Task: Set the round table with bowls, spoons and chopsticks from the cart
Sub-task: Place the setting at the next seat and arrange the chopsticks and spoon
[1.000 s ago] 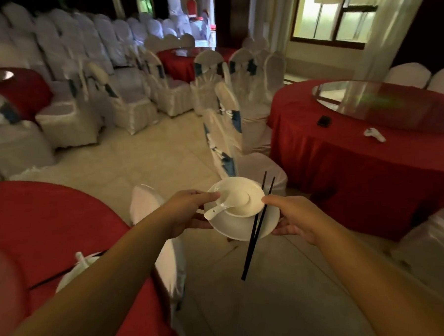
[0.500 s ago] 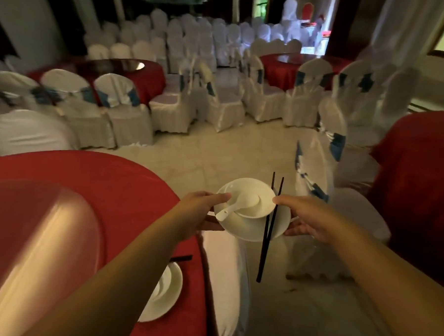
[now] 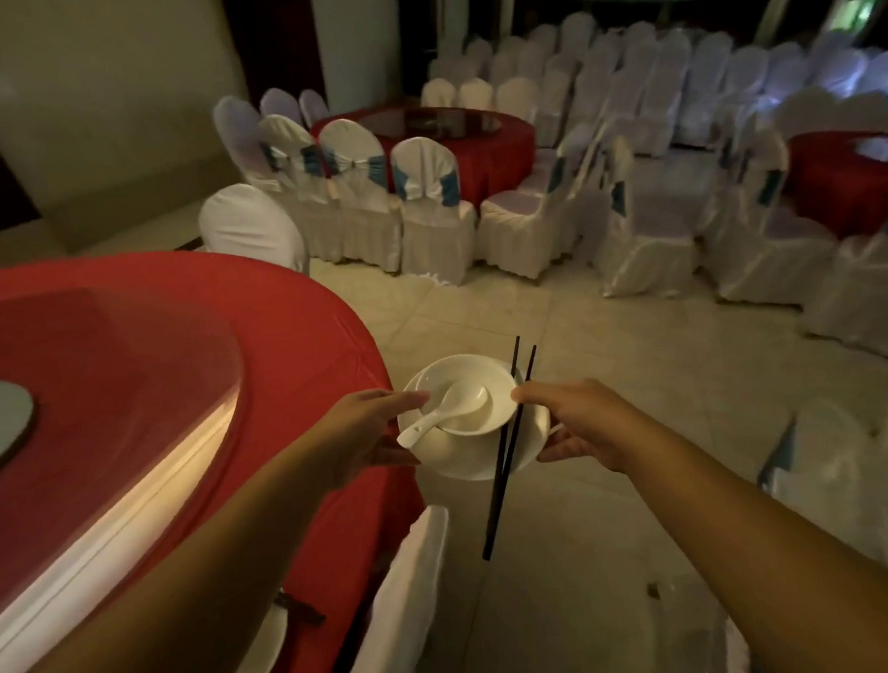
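Between them, the left hand (image 3: 364, 433) and right hand (image 3: 585, 421) grip the bowl (image 3: 466, 402) and chopsticks (image 3: 507, 446).

Two bare forearms in view, no sleeves, watch, bracelet or gloves seen on either; left hand (image 3: 357, 433) and right hand (image 3: 588, 421) both ungloved, no rings visible on the fingers that show, nails too blurred in the dim light to describe
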Demonstrator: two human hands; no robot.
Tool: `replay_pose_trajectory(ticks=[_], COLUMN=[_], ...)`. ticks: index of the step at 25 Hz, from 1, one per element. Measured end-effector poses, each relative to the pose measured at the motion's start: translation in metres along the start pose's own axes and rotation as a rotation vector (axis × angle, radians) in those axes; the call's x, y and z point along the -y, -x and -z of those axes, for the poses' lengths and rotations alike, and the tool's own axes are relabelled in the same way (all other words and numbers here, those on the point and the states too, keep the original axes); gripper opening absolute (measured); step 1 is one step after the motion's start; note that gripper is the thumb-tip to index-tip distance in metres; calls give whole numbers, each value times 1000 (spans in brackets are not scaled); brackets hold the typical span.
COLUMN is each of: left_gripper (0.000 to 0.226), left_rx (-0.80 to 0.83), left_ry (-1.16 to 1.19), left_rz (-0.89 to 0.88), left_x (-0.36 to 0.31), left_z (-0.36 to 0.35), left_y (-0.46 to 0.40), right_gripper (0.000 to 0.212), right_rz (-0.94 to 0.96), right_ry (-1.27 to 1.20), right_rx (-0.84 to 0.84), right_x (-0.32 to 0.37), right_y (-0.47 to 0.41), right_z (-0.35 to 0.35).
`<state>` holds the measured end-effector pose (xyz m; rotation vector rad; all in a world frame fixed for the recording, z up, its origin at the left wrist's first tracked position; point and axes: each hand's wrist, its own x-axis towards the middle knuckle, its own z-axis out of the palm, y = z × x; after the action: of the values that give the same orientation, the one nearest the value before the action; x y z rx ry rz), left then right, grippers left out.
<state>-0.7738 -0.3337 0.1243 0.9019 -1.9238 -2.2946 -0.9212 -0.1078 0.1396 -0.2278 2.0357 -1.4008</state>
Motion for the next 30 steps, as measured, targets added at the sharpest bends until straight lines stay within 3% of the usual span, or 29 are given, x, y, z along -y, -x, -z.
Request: replay_pose_trajectory(ticks=[8,16,30], left_gripper=[40,47,46], left_rx=[-194,-361,-748], left_ry=[147,206,410], left_rz=[0,-33,-1], left_x=[-25,-65,-119], left_z=[-6,63,137], left_y=[-82,-199,-395], right_gripper=[49,48,38], right_rz=[16,59,80], right_ry=[109,223,357], right_rx=[196,339,731], right_x=[49,126,236], right_y=[-135,-300,-593], right_z=[21,-31,-131])
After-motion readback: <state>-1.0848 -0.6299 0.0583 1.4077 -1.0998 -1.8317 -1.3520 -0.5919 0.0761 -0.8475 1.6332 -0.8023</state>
